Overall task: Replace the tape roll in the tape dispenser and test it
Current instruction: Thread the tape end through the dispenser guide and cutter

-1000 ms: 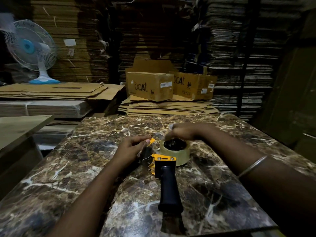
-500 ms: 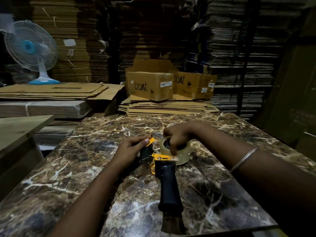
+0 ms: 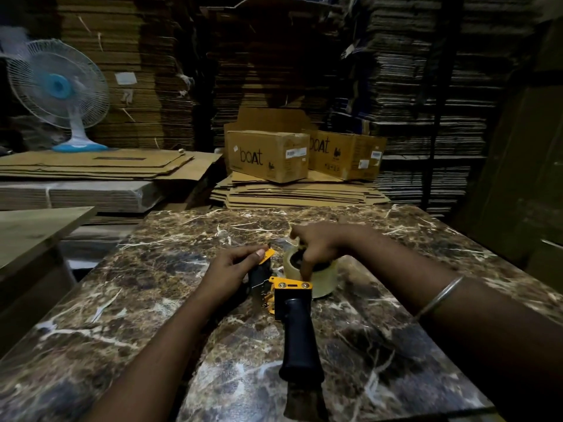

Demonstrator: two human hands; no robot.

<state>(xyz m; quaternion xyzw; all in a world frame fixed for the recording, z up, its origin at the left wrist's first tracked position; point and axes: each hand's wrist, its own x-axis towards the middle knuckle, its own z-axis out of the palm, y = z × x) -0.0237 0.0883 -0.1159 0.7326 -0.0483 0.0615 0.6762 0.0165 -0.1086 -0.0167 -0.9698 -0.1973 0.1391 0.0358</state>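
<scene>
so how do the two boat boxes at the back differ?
The left box stands nearer the camera and looks closed on top; the right box sits further back, partly hidden behind it, with a flap standing up behind. The left box shows one white label on its end face; the right box shows two on its front. Both are brown cardboard with dark "boat" lettering and rest on the same stack of flat cardboard.

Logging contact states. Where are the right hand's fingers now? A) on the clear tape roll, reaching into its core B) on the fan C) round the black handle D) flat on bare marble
A: the right hand sits over the tape roll with fingers curled down into its core; the black handle lies untouched.
</scene>
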